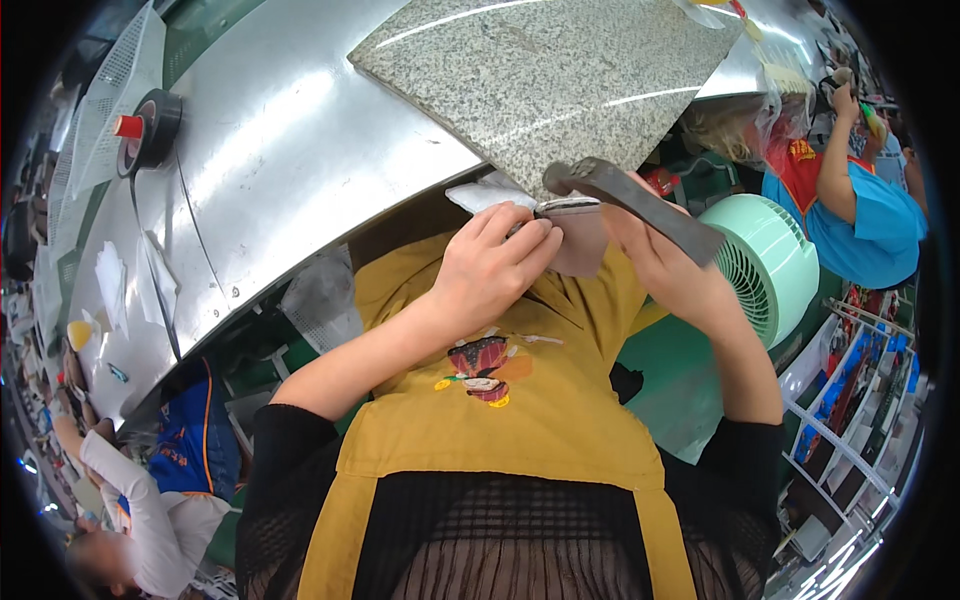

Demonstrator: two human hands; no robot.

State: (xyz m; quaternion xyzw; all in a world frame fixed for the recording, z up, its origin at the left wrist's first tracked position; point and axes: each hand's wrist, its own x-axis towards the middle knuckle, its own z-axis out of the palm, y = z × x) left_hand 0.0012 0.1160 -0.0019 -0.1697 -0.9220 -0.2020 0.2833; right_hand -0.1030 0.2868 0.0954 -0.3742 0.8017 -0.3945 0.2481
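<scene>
At the near corner of a speckled stone slab is a small mauve pouch-like piece, with what looks like a zipper along its top edge. My left hand has its fingers curled and pinches the left side of this piece. My right hand is closed on a dark metal hammer, whose rounded end lies over the slab's corner just above the piece. The hammer's handle is hidden. Something white and soft sticks out beside my left fingers, under the slab's edge.
A shiny metal table bears the slab. On it at left stand a black reel and white scraps. A mint-green fan is close to my right forearm. Co-workers sit at far right and lower left.
</scene>
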